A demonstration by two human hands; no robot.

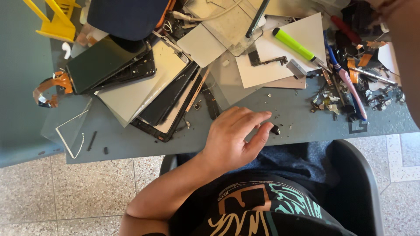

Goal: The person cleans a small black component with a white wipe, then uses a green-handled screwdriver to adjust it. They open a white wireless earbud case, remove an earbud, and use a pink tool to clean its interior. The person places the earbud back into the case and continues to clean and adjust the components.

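One hand [234,137] in view, left, fingers loosely spread, thumb touching one small black part [275,130] at desk [131,142] near edge; right hand unseen.

Right hand out of view, its forearm [404,48] blurred at the frame's edge, small dark part [275,130] by the left hand's thumb [261,134] too small to identify, yellow stand [52,19] cut off at top

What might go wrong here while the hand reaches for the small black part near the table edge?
The small black part lies close to the table edge, so the left hand may knock it to the floor. Loose tiny parts nearby could scatter. The stack of phone screens overlaps unevenly and might slide.
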